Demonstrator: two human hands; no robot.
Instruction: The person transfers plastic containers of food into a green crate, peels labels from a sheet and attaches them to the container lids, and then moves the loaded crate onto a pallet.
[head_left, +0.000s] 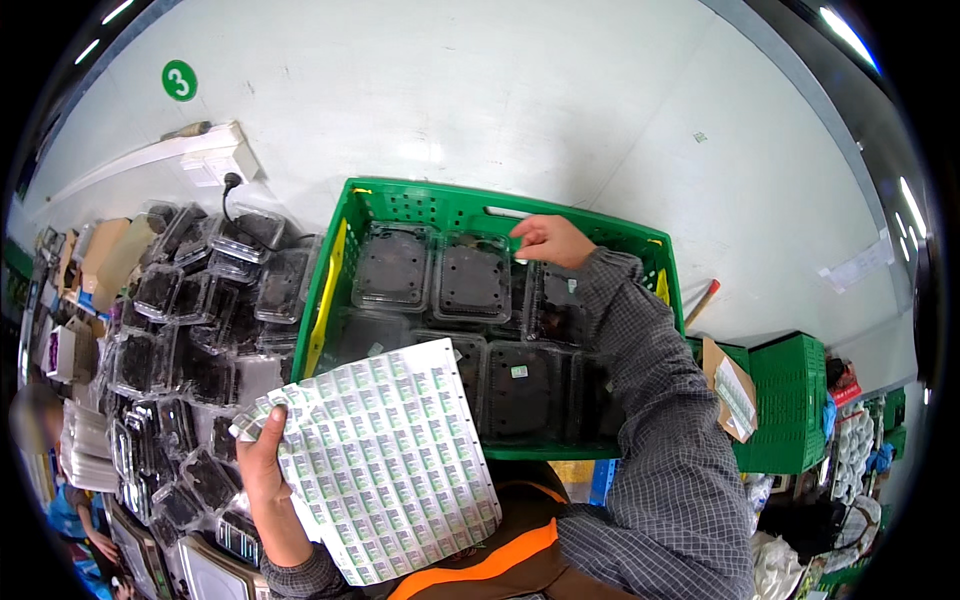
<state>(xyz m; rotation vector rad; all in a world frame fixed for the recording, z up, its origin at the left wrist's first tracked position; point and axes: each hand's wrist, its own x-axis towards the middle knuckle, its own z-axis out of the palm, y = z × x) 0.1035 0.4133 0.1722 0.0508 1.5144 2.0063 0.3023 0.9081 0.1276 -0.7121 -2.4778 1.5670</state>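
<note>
My left hand (262, 462) grips a white sheet of labels (390, 450), thumb on top at its left edge. Rows of small green-and-white labels cover the sheet, which overlaps the near left of a green crate (480, 197). Clear plastic clamshell boxes (472, 277) with dark contents fill the crate. Over the far row, my right hand (552, 243) has its fingers curled together, and a small pale label (521, 261) shows at the thumb tip. One box on the right (555, 315) and one in the near row (520, 400) carry small labels on their lids.
Many more clamshell boxes (205, 370) are piled left of the crate. A black plug (232, 181) and cable hang from a wall socket. Stacked green crates (790, 400) and a cardboard piece (728, 390) stand at right. Another person's arm (95, 530) shows at lower left.
</note>
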